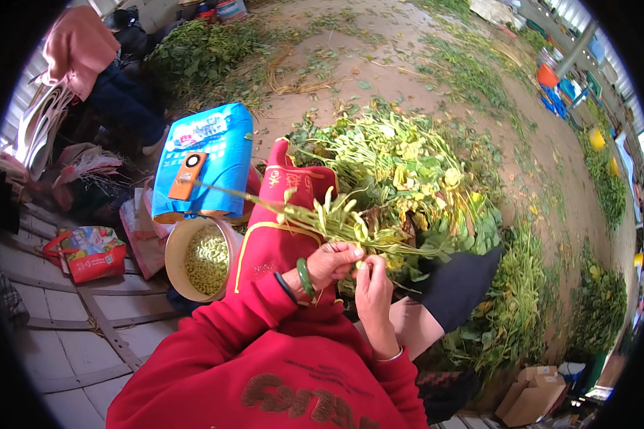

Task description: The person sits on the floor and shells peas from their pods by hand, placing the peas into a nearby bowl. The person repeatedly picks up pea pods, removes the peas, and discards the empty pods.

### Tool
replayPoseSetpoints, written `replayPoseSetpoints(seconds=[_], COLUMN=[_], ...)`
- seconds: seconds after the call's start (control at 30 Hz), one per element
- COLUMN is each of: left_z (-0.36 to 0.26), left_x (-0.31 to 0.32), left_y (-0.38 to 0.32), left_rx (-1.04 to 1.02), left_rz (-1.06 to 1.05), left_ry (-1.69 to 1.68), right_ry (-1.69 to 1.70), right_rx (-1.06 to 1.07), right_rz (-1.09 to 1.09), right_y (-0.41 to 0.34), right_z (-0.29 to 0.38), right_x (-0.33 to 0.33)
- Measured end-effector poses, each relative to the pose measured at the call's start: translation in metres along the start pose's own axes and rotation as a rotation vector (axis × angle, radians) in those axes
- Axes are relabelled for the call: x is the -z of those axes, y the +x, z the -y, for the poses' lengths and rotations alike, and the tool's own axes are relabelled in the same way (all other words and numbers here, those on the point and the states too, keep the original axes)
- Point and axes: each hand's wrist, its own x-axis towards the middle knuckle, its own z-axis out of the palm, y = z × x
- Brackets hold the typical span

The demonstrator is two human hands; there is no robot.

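Note:
A bundle of green bean stalks with pods lies across my lap, over a red apron. My left hand, with a green bangle at the wrist, grips the stalks near their lower side. Close beside it, my right hand has thumb and fingers pinched together at a pod or stem; the fingers hide what lies between them. Left of my lap stands a pale plastic bucket, partly filled with shelled green beans.
A heap of bean plants lies before me. A blue plastic pack carries an orange device on top. A red bag is at left, a cardboard box at lower right. Another person is at upper left.

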Motion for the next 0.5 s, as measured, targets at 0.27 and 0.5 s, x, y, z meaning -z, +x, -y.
replayPoseSetpoints(seconds=[0.27, 0.5], left_z=[0.021, 0.016], left_x=[0.018, 0.033], left_y=[-0.005, -0.01], left_rx=[-0.05, 0.039], left_rz=[-0.248, -0.028], left_ry=[0.08, 0.037], right_ry=[0.05, 0.205], right_rx=[-0.212, -0.268], right_rz=[0.286, 0.352], right_y=[-0.005, -0.004], right_z=[-0.029, -0.036], right_x=[-0.024, -0.023])
